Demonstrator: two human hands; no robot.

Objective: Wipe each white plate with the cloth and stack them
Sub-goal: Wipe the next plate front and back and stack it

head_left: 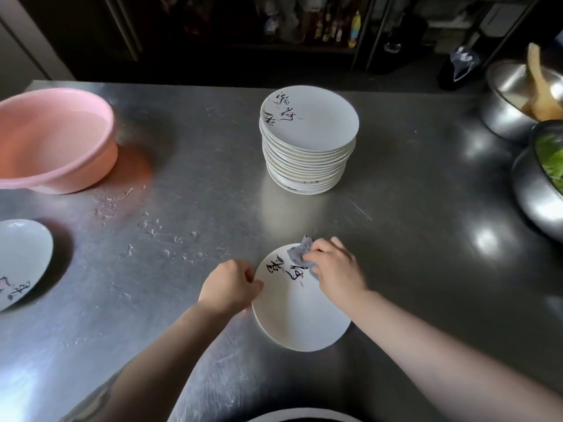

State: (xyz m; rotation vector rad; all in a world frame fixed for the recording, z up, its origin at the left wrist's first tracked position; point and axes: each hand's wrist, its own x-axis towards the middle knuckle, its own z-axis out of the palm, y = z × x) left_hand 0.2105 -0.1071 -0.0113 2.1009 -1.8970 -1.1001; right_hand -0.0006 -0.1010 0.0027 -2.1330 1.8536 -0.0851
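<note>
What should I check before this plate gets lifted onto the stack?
1. Left hand grips the plate at its left rim: ok.
2. Cloth on the plate under the right hand: ok.
3. Plate fully wiped: cannot tell.
4. Stack upright, with some plates offset: ok.
5. Path across the steel table to the stack free of objects: ok.
6. Water droplets lie left of the path: ok.

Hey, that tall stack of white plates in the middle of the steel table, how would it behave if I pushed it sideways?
The stack of plates would probably feel heavy and resist sliding as one piece. Its layers already sit slightly offset, so upper plates may shift or topple. The steel table looks smooth, with water droplets nearby; the base could skid, and the plates look breakable.
</note>
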